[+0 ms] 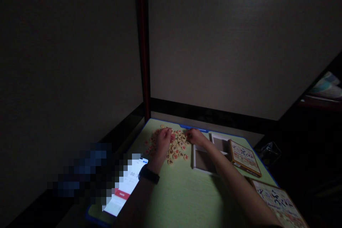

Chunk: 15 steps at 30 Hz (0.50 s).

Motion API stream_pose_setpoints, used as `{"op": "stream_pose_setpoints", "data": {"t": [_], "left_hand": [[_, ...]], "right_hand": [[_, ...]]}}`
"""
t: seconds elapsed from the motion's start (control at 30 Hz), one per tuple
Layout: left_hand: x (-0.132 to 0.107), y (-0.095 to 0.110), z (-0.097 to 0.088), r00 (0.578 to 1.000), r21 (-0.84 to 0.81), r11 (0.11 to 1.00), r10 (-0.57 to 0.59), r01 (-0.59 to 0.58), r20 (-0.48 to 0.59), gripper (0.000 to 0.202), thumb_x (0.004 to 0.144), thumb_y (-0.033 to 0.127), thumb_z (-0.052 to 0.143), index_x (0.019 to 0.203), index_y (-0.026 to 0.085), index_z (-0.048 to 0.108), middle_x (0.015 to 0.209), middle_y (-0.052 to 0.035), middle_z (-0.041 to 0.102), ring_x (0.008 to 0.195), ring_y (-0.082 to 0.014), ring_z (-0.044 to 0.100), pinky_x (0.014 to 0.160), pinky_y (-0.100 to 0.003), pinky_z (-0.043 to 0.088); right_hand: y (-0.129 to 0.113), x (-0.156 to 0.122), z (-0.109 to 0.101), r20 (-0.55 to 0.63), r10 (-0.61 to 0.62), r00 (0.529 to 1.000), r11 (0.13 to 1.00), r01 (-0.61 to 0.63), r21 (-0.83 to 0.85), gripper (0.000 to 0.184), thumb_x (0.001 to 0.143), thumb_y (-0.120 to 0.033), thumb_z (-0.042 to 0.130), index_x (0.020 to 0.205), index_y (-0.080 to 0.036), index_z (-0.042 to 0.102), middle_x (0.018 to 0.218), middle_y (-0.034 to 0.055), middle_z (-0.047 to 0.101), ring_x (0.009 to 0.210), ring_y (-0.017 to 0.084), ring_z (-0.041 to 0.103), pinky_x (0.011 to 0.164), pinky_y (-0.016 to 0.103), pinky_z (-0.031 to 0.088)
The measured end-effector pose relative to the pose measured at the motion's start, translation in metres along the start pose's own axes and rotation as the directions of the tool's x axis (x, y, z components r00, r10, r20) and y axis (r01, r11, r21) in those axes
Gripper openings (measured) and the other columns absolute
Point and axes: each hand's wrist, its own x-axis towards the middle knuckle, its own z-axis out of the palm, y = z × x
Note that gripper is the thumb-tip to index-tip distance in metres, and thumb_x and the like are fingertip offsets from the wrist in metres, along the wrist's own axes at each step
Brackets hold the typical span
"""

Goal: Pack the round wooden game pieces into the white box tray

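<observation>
Many round wooden Chinese chess pieces (pixel 175 149), marked in red and black characters, lie in a loose heap on the far part of a light green table (pixel 173 192). Over the left side of the heap is my left hand (pixel 163 140), its fingers curled together; what they may hold is too small to make out. My right hand (pixel 195 136) reaches to the heap's right edge with fingers pinched downward, their tips partly hidden. Under and beside my right forearm stand a white-rimmed open box (pixel 194 158) and a second one (pixel 212 138) behind it.
A decorated box lid (pixel 245 155) lies at the right, with another lid (pixel 280 203) nearer to me. A phone (pixel 125 185) with a lit timer screen lies by my left forearm, which wears a black watch (pixel 149 174). Walls (pixel 213 42) stand close behind the table.
</observation>
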Motion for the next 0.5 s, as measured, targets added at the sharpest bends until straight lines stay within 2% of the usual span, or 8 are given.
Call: {"op": "stream_pose_setpoints", "data": {"t": [0.17, 0.33, 0.5], "left_hand": [[0.000, 0.001, 0.001, 1.000, -0.026, 0.999, -0.027, 0.027, 0.014, 0.019, 0.080, 0.033, 0.060, 0.085, 0.015, 0.066, 0.068, -0.0024, 0.068, 0.060, -0.0133, 0.064, 0.052, -0.020, 0.047], [0.000, -0.001, 0.001, 0.999, -0.041, 0.999, -0.023, 0.024, 0.027, 0.017, 0.079, 0.030, 0.062, 0.085, 0.014, 0.066, 0.069, -0.0025, 0.068, 0.059, -0.0131, 0.064, 0.054, -0.021, 0.049], [0.000, -0.005, 0.002, 0.995, -0.084, 0.994, -0.068, 0.074, 0.072, 0.019, 0.079, 0.024, 0.063, 0.096, 0.014, 0.067, 0.076, -0.0040, 0.070, 0.061, -0.0126, 0.065, 0.056, -0.022, 0.052]], "right_hand": [[-0.003, -0.003, -0.003, 0.002, -0.025, 1.000, 0.999, 0.025, 0.025, 0.031, 0.071, -0.005, 0.058, 0.095, -0.013, 0.077, 0.086, 0.0083, 0.075, 0.080, 0.020, 0.068, 0.071, 0.023, 0.045], [-0.009, -0.008, -0.011, -0.051, -0.026, 0.998, 0.998, 0.028, 0.052, 0.037, 0.074, -0.012, 0.062, 0.108, -0.016, 0.074, 0.102, 0.0099, 0.073, 0.080, 0.019, 0.067, 0.075, 0.024, 0.047], [-0.026, -0.014, -0.014, -0.084, -0.074, 0.994, 0.993, 0.081, 0.085, 0.032, 0.072, -0.007, 0.061, 0.099, -0.018, 0.075, 0.097, 0.0073, 0.072, 0.083, 0.019, 0.066, 0.079, 0.025, 0.047]]}}
